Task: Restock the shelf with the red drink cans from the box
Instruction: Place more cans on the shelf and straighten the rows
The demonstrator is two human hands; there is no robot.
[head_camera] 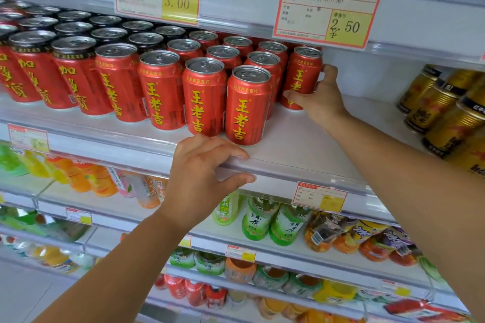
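Nearest, the left hand (202, 178) curls its fingers over the white shelf's (301, 144) front edge. Farther in, the right hand (319, 102) grips a red metal drink can (304, 71) on the shelf, at the right end of the red can rows (204, 97). Bare shelf separates it from the gold cans (446, 113) on the right.

You had only one view: the wide-angle camera on your head, which looked forward and down at the can shelf (288, 144) from slightly above and close up, tilted so the shelf edges ran downhill to the right, lower shelves (301, 257) beneath.
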